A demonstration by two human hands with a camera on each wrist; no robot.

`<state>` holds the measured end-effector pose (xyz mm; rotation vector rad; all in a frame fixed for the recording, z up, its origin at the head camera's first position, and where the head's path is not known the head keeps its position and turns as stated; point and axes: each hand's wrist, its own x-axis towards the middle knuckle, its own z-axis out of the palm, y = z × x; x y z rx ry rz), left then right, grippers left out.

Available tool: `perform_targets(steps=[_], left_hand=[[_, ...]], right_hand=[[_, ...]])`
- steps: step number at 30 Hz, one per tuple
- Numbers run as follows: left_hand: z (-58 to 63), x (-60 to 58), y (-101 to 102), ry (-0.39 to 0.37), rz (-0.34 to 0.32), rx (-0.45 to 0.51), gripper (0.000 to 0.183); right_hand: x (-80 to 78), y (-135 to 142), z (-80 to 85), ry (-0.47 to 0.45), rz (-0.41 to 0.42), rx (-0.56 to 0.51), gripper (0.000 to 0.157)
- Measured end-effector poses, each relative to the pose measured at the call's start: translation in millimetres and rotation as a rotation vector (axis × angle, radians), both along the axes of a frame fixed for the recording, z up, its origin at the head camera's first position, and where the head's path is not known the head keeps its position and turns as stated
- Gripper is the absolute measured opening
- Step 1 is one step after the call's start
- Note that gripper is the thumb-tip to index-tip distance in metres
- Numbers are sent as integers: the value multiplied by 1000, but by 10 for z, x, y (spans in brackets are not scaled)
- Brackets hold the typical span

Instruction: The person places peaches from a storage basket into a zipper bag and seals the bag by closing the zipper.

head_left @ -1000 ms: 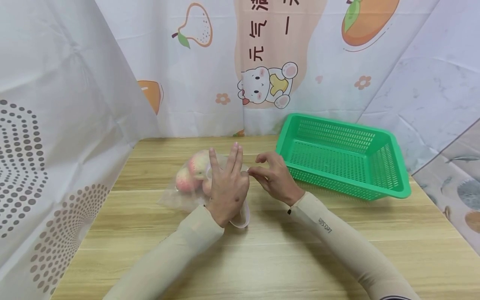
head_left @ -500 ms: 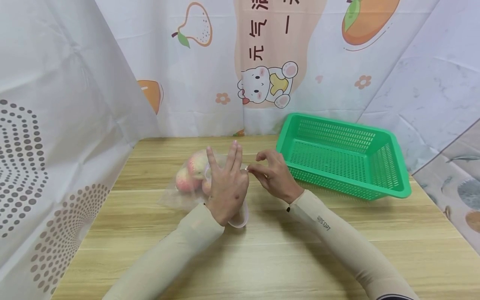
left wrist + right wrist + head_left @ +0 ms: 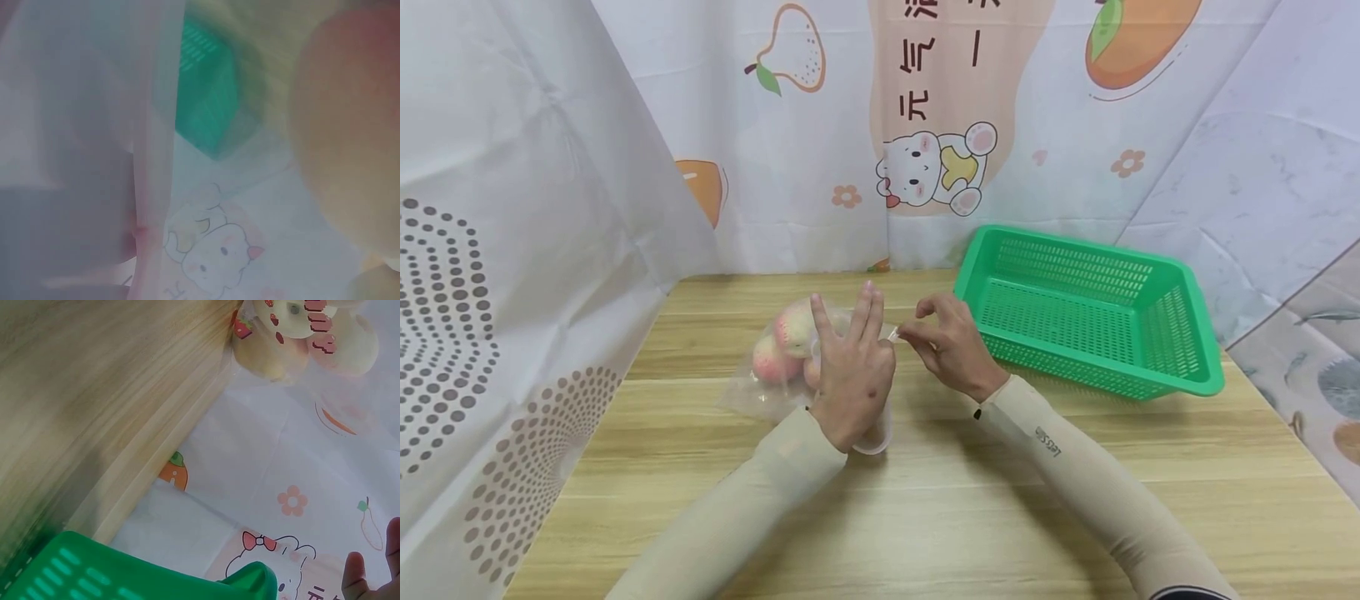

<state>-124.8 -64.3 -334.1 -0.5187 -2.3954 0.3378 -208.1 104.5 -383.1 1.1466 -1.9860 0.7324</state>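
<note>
A see-through plastic bag [image 3: 752, 398] lies on the table with several pink-and-cream peaches [image 3: 777, 360] inside. My left hand [image 3: 853, 387] is over the bag's right end, three fingers stretched out and the index finger bent at its edge; the thumb is hidden. A pale loop handle [image 3: 880, 442] sticks out below that hand. Just to the right, my right hand [image 3: 953, 348] pinches a small whitish bit of the bag's edge between thumb and index finger. In the left wrist view, bag film covers much of the picture, with a peach [image 3: 350, 131] close on the right.
A green perforated basket [image 3: 1075, 379] stands at the back right, close beside my right hand, with nothing in it. Behind the wooden table [image 3: 925, 517] hangs a printed curtain [image 3: 790, 183], and more patterned cloth [image 3: 572, 167] borders the left side.
My left hand has shifted slightly left, and the loop handle with it. The whitish bit of bag between the two hands shows more, with a slightly wider gap there.
</note>
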Motion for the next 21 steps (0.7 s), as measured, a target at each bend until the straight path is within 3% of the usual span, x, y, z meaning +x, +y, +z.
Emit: perform_targets(steps=[13,21], left_hand=[[5,27,-22,-76,23,16,7],[-11,45,-39,-70,20,26,6]], right_hand=[[-12,-14,4,-21,-20,0,5],[-13,-33,8,-18,-32,7,7]])
